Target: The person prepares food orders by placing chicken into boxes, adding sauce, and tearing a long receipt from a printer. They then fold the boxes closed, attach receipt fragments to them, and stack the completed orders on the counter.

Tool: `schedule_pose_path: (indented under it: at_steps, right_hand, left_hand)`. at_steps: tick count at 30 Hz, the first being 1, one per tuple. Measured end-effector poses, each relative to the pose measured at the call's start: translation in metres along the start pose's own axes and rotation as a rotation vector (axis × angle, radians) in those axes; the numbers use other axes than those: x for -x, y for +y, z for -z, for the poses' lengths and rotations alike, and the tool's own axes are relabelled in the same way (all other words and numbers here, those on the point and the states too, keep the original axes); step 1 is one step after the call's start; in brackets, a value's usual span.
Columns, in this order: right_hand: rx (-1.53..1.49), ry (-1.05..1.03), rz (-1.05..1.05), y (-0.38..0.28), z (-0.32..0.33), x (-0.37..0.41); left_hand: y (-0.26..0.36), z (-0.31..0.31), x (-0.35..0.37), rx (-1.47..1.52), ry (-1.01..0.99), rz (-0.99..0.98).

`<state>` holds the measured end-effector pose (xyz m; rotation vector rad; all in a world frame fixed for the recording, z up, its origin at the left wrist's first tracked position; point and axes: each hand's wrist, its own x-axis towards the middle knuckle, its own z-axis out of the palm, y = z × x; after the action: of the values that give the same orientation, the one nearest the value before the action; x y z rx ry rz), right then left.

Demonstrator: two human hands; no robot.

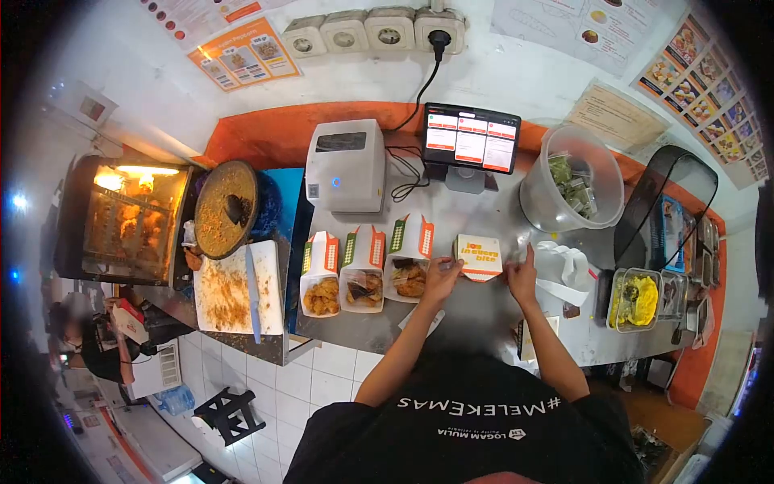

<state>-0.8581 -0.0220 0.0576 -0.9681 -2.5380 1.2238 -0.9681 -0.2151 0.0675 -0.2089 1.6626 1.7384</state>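
Observation:
A small closed box with a white lid and orange-yellow lettering lies on the grey counter in front of me. My left hand has its fingertips at the box's left front corner. To the right of the box is my right hand, fingers apart, with a small gap between it and the lid. Left of my hands stand open cartons holding fried pieces: one nearest my left hand, a middle one and one farthest left. White paper pieces lie right of my right hand.
Behind are a label printer, a tablet and a clear tub of packets. At left are a cutting board with a knife, a round pan and a lit cabinet. A person stands far left.

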Motion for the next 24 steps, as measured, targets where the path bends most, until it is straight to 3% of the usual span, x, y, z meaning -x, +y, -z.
schedule_pose_path:
  at_steps: [2, 4, 8, 14, 17, 19, 24]
  right_hand:
    - [-0.839, -0.169, -0.585, -0.020, 0.010, 0.010]
    - [-0.866, -0.145, -0.589, -0.041, 0.013, 0.020]
    - [-1.077, -0.043, -0.611, -0.029, 0.001, 0.023]
    - [-1.109, -0.038, -0.760, -0.044, 0.001, 0.008]
    - [-1.102, -0.026, -0.662, -0.042, -0.006, 0.002]
    - [-1.014, -0.022, -0.610, -0.041, -0.007, 0.001]
    - [-0.771, -0.123, -0.545, -0.020, -0.003, 0.003]
  left_hand:
    - [-0.008, 0.002, -0.002, -0.039, -0.032, 0.051]
    - [-0.031, 0.003, -0.013, -0.061, 0.018, -0.126]
    - [-0.031, 0.005, -0.016, -0.037, -0.038, -0.166]
    - [-0.001, 0.006, 0.001, -0.112, -0.086, -0.008]
    - [-0.002, 0.005, 0.003, -0.084, -0.075, 0.085]
    - [-0.042, 0.001, -0.016, -0.110, 0.101, -0.177]
    - [-0.069, -0.006, -0.026, -0.185, 0.119, -0.276]
